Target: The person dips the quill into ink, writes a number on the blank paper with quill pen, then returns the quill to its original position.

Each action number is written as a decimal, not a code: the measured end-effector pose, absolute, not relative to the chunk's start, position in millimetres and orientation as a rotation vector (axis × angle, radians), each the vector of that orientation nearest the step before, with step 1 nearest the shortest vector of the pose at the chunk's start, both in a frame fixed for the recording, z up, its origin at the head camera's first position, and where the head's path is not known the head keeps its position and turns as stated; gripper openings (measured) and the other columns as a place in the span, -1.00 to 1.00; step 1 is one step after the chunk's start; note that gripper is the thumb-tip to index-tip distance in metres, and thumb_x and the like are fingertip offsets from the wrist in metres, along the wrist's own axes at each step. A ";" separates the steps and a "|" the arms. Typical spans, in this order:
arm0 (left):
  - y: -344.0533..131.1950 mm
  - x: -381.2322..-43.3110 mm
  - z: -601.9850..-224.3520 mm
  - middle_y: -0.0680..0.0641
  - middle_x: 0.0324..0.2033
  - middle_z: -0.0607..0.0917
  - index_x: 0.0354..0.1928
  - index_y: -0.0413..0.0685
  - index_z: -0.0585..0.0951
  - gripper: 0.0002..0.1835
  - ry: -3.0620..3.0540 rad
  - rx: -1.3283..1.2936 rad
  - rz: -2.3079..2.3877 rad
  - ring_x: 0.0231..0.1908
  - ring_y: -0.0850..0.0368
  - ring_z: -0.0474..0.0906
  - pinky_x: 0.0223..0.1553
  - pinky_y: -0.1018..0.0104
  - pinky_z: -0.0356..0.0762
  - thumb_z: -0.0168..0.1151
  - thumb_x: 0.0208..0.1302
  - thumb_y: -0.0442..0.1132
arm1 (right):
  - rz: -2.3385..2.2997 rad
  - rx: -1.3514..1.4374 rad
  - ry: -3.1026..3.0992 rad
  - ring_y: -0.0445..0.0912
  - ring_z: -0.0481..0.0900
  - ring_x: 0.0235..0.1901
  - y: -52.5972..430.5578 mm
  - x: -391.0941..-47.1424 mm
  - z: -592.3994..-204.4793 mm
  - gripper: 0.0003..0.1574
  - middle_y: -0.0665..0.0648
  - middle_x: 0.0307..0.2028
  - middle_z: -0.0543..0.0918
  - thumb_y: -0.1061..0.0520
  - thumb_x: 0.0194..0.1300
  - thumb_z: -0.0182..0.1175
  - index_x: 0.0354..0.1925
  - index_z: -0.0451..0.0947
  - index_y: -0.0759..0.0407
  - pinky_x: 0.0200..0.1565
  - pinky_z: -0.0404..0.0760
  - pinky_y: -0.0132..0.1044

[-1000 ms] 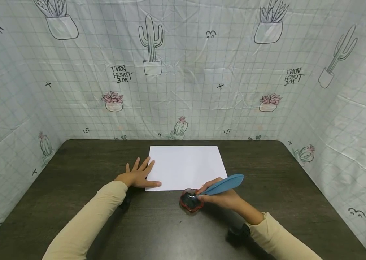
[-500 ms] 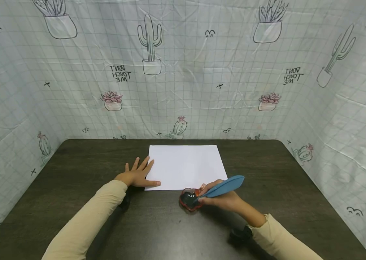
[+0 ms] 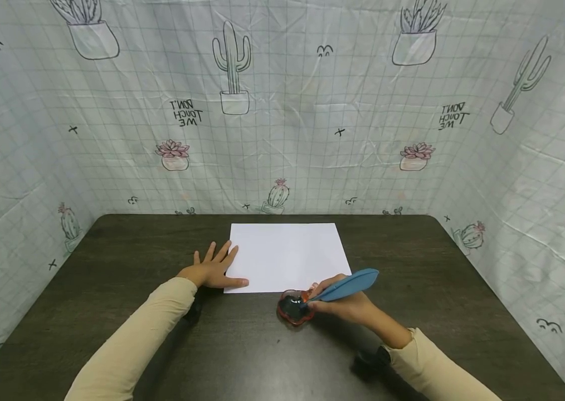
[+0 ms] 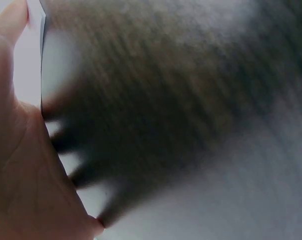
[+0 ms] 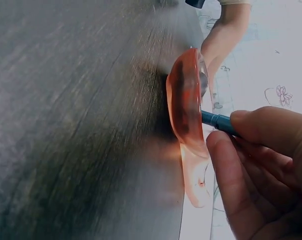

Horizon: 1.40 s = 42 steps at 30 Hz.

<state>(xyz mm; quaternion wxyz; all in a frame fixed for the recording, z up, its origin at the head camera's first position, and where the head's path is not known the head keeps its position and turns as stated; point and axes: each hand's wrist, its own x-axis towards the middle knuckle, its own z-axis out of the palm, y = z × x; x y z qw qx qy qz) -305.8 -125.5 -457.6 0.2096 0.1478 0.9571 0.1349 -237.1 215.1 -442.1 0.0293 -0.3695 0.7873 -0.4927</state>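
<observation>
A blank white sheet of paper [image 3: 282,256] lies on the dark table. My left hand [image 3: 210,272] rests flat with spread fingers on its left edge; the left wrist view shows the palm [image 4: 21,165] along that edge. With thumb and fingers my right hand [image 3: 345,306] pinches a blue feather pen [image 3: 345,287] near its lower end. The pen's tip reaches into a small, clear reddish dish with a scalloped rim [image 3: 295,318], which holds dark liquid. In the right wrist view the pen's blue barrel [image 5: 219,121] goes over the rim of the dish [image 5: 183,100], so its tip is hidden.
The dish stands on the dark wood-grain table [image 3: 242,351], just in front of the paper's near edge. A white grid-patterned cloth [image 3: 302,139] with printed cacti hangs behind the table and along both sides.
My right hand and the feather pen shift only slightly over the dish, the feather tilting a little. The left hand and the paper stay in place.
</observation>
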 end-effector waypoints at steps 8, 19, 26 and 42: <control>-124.6 -304.9 -456.0 -0.01 0.50 -0.41 0.53 0.20 -0.28 0.24 2.655 0.410 0.380 0.44 -0.22 -0.60 0.23 -0.43 -0.62 -0.12 -0.05 0.69 | -1.514 -1.204 2.435 -0.23 0.66 -0.37 211.3 -232.6 -440.1 -0.94 0.17 -0.43 0.74 0.34 0.09 0.38 -0.38 0.70 0.33 -0.17 0.60 -0.44; -122.6 -305.1 -451.5 0.03 0.49 -0.45 0.52 0.22 -0.32 0.21 2.643 0.391 0.338 0.43 -0.18 -0.63 0.25 -0.38 -0.64 -0.09 0.01 0.64 | -1.600 -1.189 2.329 -0.12 0.68 -0.37 211.9 -238.4 -442.2 -0.93 0.33 -0.39 0.71 0.41 0.12 0.32 -0.35 0.66 0.44 -0.35 0.65 -0.31; -127.8 -313.2 -464.4 0.07 0.48 -0.48 0.52 0.27 -0.34 0.25 2.659 0.395 0.341 0.43 -0.17 -0.65 0.23 -0.41 -0.65 -0.14 -0.08 0.71 | -1.535 -1.191 2.397 -0.32 0.51 -0.51 215.5 -232.5 -440.9 -0.95 0.18 -0.47 0.71 0.36 0.11 0.35 -0.37 0.68 0.34 -0.48 0.53 -0.43; -123.2 -303.9 -451.1 0.02 0.50 -0.42 0.53 0.19 -0.30 0.21 2.647 0.384 0.319 0.44 -0.21 -0.59 0.25 -0.43 -0.57 -0.13 -0.01 0.66 | -1.614 -1.225 2.331 -0.09 0.64 -0.37 209.6 -233.7 -442.7 -0.93 0.31 -0.41 0.70 0.42 0.11 0.31 -0.35 0.67 0.39 -0.27 0.61 -0.39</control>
